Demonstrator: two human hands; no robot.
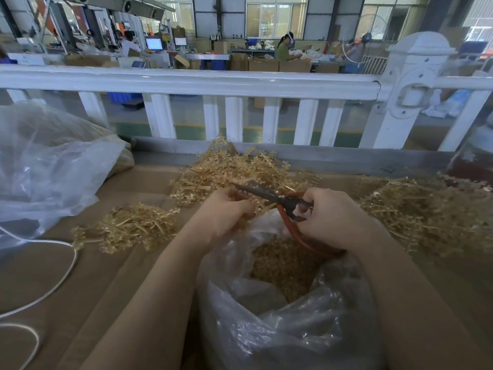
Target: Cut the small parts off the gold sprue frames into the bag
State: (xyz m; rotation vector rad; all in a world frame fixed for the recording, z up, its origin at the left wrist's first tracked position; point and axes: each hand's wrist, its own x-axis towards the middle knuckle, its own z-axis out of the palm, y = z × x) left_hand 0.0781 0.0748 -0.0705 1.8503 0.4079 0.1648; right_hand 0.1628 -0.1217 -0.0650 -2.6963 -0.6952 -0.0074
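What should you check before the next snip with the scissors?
1. Right hand grips the scissors: ok.
2. Left hand holds a gold frame at the blades: ok.
3. Clear bag open under the hands: ok.
4. Cut parts already landing inside the bag: ok.
5. Left fingers clear of the blades: cannot tell, blurred.
6. More frames, the pile behind the hands: ok.
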